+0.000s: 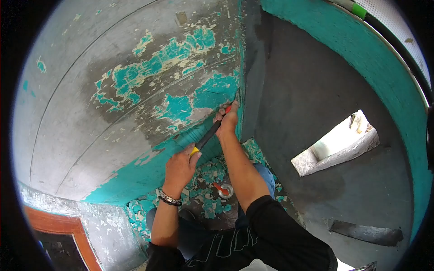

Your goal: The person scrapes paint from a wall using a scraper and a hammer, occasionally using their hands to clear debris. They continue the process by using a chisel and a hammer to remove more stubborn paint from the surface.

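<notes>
Both my hands grip one long-handled scraper (pixel 209 134) with a black shaft, a yellow end and a red part near its head. My left hand (pixel 180 166), with a bracelet at the wrist, is closed around the yellow end. Farther up, my right hand (pixel 227 121) is wrapped round the tool by the red part. The narrow tip of the scraper meets peeling turquoise paint (pixel 217 90) on the curved wall (pixel 113 144), close to the corner. My fingers partly hide the head.
Paint flakes (pixel 210 205) litter the floor below my arms, around a small round can (pixel 225 191) with a red-handled tool in it. At right, a dark wall (pixel 307 90) has a bright opening (pixel 339 140) and a dark slot (pixel 366 232). A brown frame (pixel 83 235) stands lower left.
</notes>
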Available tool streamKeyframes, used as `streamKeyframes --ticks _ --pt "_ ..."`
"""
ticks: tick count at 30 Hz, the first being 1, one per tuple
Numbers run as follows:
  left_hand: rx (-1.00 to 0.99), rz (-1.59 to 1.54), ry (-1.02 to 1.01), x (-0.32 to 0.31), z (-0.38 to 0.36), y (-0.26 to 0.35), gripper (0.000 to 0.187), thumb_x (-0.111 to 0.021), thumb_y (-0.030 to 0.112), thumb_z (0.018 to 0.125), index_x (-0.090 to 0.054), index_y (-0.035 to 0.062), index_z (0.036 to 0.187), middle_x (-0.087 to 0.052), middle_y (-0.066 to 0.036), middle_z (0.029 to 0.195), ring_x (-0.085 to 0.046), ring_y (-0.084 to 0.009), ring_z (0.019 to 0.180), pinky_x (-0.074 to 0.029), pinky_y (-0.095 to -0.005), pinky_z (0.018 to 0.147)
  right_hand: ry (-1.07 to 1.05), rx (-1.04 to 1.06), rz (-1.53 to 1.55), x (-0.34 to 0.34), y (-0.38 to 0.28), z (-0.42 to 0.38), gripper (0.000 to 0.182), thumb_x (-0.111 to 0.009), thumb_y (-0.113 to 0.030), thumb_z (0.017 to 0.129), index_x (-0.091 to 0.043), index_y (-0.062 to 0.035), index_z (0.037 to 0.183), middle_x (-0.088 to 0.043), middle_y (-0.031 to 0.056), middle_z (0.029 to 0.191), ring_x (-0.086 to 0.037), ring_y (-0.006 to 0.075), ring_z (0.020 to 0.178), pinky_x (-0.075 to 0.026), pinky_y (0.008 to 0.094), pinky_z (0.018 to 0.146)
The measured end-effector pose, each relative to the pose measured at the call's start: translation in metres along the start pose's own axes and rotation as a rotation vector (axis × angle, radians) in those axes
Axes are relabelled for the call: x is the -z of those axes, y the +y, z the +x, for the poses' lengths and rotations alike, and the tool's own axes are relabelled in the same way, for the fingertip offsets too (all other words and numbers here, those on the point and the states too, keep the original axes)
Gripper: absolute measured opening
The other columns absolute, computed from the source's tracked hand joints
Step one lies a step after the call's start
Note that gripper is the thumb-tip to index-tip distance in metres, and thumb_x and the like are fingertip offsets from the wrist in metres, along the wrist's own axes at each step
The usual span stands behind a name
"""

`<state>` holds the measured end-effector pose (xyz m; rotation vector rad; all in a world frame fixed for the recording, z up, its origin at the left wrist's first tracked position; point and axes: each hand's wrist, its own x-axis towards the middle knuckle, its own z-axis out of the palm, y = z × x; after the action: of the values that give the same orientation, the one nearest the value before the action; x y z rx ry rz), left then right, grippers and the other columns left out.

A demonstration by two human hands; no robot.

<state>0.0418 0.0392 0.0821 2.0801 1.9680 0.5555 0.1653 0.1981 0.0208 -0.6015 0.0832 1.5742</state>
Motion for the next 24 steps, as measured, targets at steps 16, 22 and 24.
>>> streamKeyframes --ticks 16,22,24 --pt "-0.031 -0.085 0.110 -0.027 -0.045 -0.025 0.034 -0.062 0.022 0.086 -0.060 -0.0019 0.110 -0.064 -0.021 0.094 -0.063 -0.0377 0.081 -0.050 -0.0429 0.068 0.022 0.029 -0.216 0.016 0.029 -0.022 0.031 -0.040 -0.042 0.098 -0.042 -0.0122 0.090 -0.045 0.0004 0.070 -0.041 0.0123 0.050 -0.035 0.0287 0.044" --pt "-0.091 -0.012 0.118 -0.017 -0.010 0.005 0.034 -0.060 0.025 0.087 -0.063 0.0005 0.110 -0.064 -0.021 0.093 -0.063 -0.0368 0.081 -0.050 -0.0432 0.070 0.087 0.073 -0.136 0.013 0.000 0.006 0.031 -0.042 -0.042 0.098 -0.043 -0.0115 0.090 -0.044 0.0011 0.070 -0.040 0.0120 0.050 -0.035 0.0279 0.045" --pt "-0.059 -0.012 0.084 -0.019 -0.010 0.005 0.035 -0.060 0.026 0.087 -0.063 0.0012 0.111 -0.064 -0.020 0.093 -0.063 -0.0364 0.081 -0.050 -0.0436 0.070 0.081 0.067 -0.107 0.013 -0.003 0.007 0.032 -0.042 -0.043 0.098 -0.042 -0.0114 0.090 -0.045 0.0017 0.070 -0.040 0.0123 0.050 -0.036 0.0276 0.045"
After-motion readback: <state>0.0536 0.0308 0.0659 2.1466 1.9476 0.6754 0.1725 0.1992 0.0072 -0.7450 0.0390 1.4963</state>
